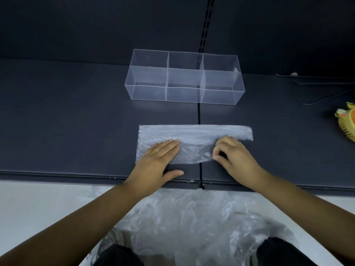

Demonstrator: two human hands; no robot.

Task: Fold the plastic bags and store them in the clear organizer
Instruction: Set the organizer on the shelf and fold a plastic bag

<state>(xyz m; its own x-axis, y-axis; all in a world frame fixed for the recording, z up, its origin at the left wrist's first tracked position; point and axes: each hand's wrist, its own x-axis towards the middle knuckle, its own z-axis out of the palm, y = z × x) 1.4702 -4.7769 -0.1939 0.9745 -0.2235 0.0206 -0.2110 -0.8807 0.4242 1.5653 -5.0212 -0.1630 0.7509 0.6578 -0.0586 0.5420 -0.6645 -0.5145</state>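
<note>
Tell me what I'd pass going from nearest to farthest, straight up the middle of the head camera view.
crumpled plastic bags → table's front edge → flat plastic bag → clear organizer → dark back wall

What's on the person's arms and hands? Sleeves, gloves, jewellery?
No sleeves, gloves or watch in view; both arms are bare. The left hand wears a gold band on one finger; the right hand wears a similar thin band.
</note>
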